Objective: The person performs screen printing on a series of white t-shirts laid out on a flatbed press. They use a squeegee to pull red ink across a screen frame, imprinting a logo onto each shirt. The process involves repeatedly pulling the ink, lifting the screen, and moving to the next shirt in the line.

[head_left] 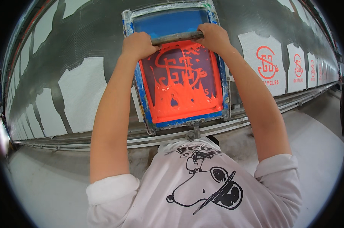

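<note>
A screen-printing frame (140, 100) with blue, ink-stained edges lies in front of me over the long printing table. Bright orange-red ink (175, 99) covers much of its mesh, thickest toward the near edge, and a stencil design shows through it. Across the upper part of the mesh lies a squeegee (175, 37). My left hand (137, 45) is closed around its left end, and my right hand (216, 38) grips the right end. Beyond the squeegee, the far strip of the screen (172, 21) is plain blue. Whatever lies under the screen is mostly hidden.
Blank white shirt panels (84, 93) line the dark table (113, 57) to the left. On the right, several panels (261, 57) carry an orange-red print. A metal rail (293, 100) runs along the near edge, with a clamp (193, 133) at the frame's near side.
</note>
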`<state>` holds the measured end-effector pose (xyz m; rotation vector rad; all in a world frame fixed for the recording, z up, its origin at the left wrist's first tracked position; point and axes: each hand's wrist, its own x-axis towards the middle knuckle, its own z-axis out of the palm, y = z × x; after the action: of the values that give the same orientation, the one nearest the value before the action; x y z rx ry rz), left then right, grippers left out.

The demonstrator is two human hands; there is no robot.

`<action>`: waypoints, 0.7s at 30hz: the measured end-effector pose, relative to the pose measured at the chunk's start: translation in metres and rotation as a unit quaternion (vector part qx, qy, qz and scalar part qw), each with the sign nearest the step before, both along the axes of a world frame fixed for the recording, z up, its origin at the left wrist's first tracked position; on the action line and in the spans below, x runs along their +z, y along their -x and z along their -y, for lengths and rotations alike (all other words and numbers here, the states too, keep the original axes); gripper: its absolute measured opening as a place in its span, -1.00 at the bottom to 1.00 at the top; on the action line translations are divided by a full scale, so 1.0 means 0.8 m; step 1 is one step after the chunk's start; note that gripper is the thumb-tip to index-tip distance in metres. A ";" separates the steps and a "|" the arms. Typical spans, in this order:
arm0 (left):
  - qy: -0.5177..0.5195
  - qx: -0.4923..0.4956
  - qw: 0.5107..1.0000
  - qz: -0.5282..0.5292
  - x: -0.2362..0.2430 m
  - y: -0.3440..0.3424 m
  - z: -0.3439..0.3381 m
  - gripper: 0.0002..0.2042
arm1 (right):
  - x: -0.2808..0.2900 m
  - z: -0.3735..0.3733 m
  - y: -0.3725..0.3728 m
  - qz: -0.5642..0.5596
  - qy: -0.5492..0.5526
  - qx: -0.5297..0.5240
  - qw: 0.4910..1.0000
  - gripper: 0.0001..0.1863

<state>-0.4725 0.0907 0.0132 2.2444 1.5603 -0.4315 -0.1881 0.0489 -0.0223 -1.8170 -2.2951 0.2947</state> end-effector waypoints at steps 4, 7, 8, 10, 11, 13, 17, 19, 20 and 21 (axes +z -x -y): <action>-0.026 -0.004 1.000 0.002 -0.011 0.006 -0.002 -0.47 | 0.014 -0.004 0.013 0.042 0.018 -0.015 0.999 -0.58; 0.002 0.015 1.000 -0.007 0.003 -0.002 -0.002 -0.51 | 0.015 -0.005 0.012 0.066 0.029 -0.004 0.997 -0.52; -0.014 0.011 1.000 -0.008 0.001 0.000 0.007 -0.52 | 0.012 0.005 0.012 0.065 0.016 0.002 0.998 -0.53; -0.020 0.010 1.000 -0.007 0.000 0.001 0.031 -0.54 | 0.008 0.032 0.011 0.052 -0.006 0.014 0.999 -0.55; -0.009 0.013 1.000 -0.004 -0.002 0.001 0.056 -0.55 | 0.002 0.059 0.008 0.042 -0.014 0.022 0.999 -0.56; 0.016 0.034 0.999 0.013 0.001 0.005 0.109 -0.58 | 0.001 0.109 0.008 0.020 -0.015 0.032 0.999 -0.59; 0.085 0.082 0.993 0.012 0.023 -0.004 0.229 -0.64 | 0.005 0.228 0.004 -0.015 -0.017 0.054 0.998 -0.66; 0.062 0.077 0.995 0.029 0.023 0.000 0.284 -0.63 | 0.006 0.285 0.009 -0.019 -0.022 0.031 0.999 -0.65; 0.027 0.068 0.996 0.049 0.013 0.007 0.309 -0.62 | 0.003 0.304 0.011 -0.020 -0.029 0.031 0.999 -0.65; -0.007 0.054 0.996 0.071 0.004 0.010 0.324 -0.60 | -0.001 0.319 0.012 -0.019 -0.036 0.028 0.999 -0.64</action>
<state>-0.4809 -0.1684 0.0163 2.1375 1.6064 -0.2253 -0.1975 -0.2065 -0.0231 -1.7003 -2.3020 0.2496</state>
